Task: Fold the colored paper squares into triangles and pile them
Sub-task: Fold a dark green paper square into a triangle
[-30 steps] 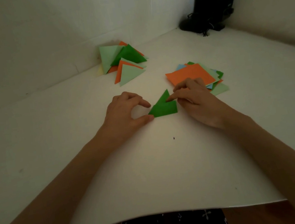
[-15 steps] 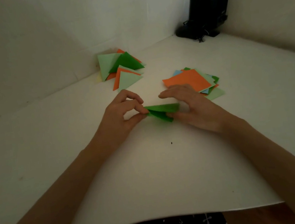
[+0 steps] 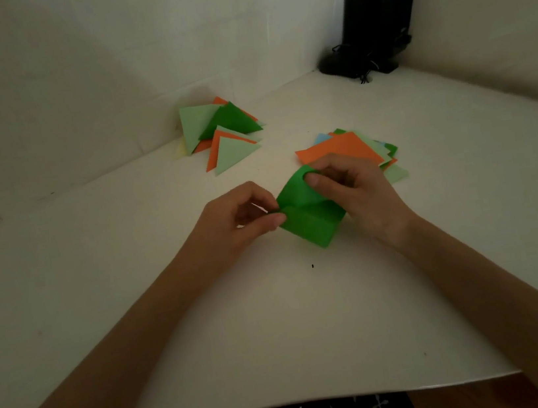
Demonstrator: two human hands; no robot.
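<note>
A dark green paper (image 3: 308, 222) is held just above the white table (image 3: 130, 258), partly unfolded with a crease across it. My left hand (image 3: 239, 222) pinches its left corner between thumb and fingers. My right hand (image 3: 356, 195) grips the upper flap, thumb on top and curling the paper. A pile of folded triangles (image 3: 222, 130) in light green, dark green and orange lies at the back left. A stack of flat colored squares (image 3: 353, 148), orange on top, sits just behind my right hand.
Two black speakers (image 3: 370, 23) with a cable stand in the far right corner against the walls. The table's curved front edge (image 3: 323, 400) runs across the bottom, with dark patterned fabric below it. A tiny dark speck (image 3: 312, 265) marks the tabletop.
The green paper lay flat as a triangle, was lifted by both hands, and now is opened out, its upper flap raised by my right hand.
</note>
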